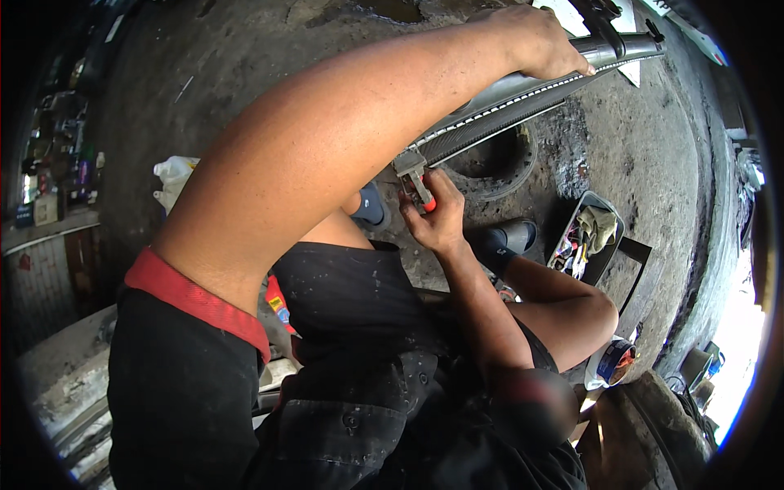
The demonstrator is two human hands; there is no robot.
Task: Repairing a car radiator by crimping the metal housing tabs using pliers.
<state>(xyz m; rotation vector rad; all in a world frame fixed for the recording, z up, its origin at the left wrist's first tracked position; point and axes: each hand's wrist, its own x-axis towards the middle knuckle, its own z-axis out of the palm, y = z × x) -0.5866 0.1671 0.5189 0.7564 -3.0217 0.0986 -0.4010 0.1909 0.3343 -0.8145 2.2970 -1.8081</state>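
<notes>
A long car radiator [498,131], with a dark tank along its edge and a finned core, slants from the middle of the view to the upper right. My left arm reaches across it, and my left hand [539,41] is closed over its far end, thumb pressing the edge strip. At the near end my right hand [441,214] is closed on a red-handled metal tool [427,200], perhaps pliers. The tool's metal head sits against the radiator's near corner. My left forearm hides part of the radiator.
A tyre [527,159] lies on the dirty floor beneath the radiator. A dark tray [618,219] with tools and a rag stands right of my sandalled foot [510,237]. A white jug [174,175] is at the left; a small tub [600,365] stands beside my knee.
</notes>
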